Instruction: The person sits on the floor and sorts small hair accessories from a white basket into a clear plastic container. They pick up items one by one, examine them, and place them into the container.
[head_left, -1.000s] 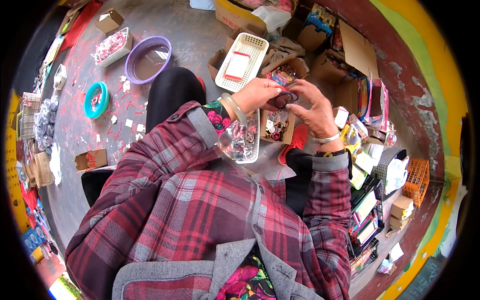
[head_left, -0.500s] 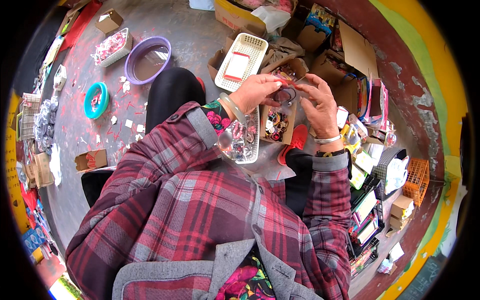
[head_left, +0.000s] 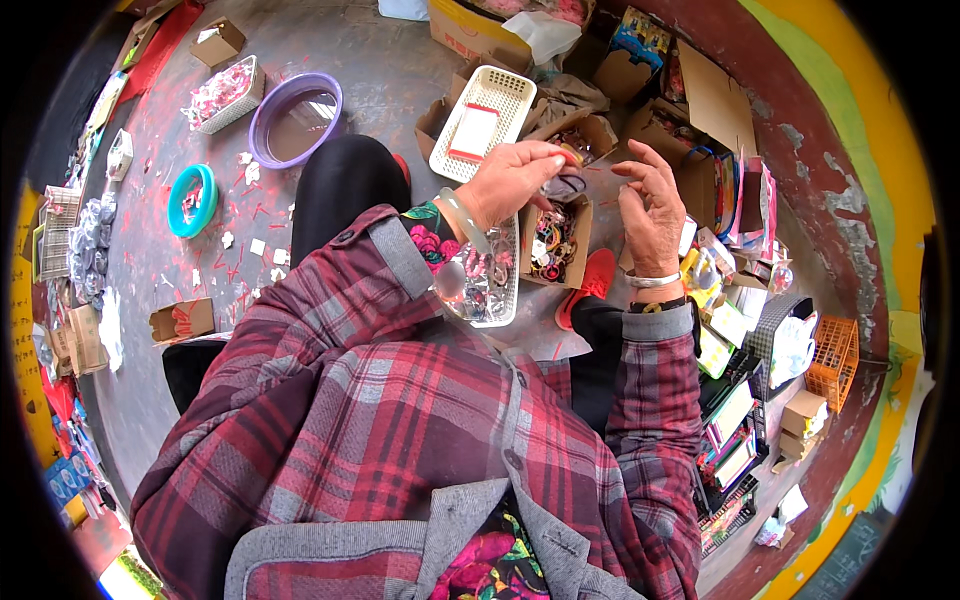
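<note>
In the head view, my left hand (head_left: pixel 508 182) pinches a small clear bag (head_left: pixel 566 187) by its red top edge. A dark loop, looking like a hair tie, shows inside the bag. My right hand (head_left: pixel 655 215) is held apart to the right, thumb and fingers spread, with nothing visible in it. Below the bag stands a cardboard box (head_left: pixel 524 262) full of small dark and coloured bands. Under my left wrist is a white basket (head_left: pixel 513 300) of small clear packets, partly hidden by the sleeve. A cream plastic basket (head_left: pixel 515 92) beyond my left hand holds a red-edged white card stack (head_left: pixel 473 132).
A purple basin (head_left: pixel 255 125) of dark water and a turquoise basin (head_left: pixel 178 205) stand on the littered floor at left. Open cartons (head_left: pixel 715 95) sit at far right. Boxes, bags and an orange crate (head_left: pixel 838 355) crowd the right side.
My right hand has let go of the bag's top and drawn away to the right, its fingers opening. The left hand keeps the bag, which now hangs more folded.
</note>
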